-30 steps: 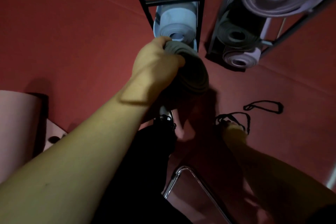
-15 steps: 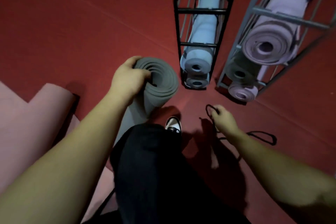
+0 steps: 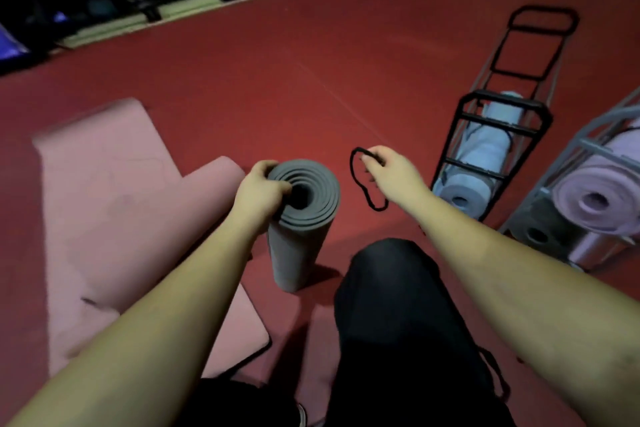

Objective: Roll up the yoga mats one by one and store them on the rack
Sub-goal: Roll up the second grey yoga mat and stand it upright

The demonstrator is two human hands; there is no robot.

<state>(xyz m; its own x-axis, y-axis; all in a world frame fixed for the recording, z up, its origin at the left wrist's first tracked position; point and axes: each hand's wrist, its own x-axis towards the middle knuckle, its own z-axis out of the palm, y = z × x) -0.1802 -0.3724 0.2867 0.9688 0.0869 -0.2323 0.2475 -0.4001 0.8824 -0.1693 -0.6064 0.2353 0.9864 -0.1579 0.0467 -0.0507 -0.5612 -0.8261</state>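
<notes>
Upright, the rolled grey foam mat is gripped by the left hand; right hand pinches a black elastic loop; black wire rack at two o'clock, flat pink mat at nine

Dim warm light is falling from above, leaving the far left corner sinking into black, while motion blur is softening everything and wide-angle distortion is bending shapes at the right edge.
</notes>
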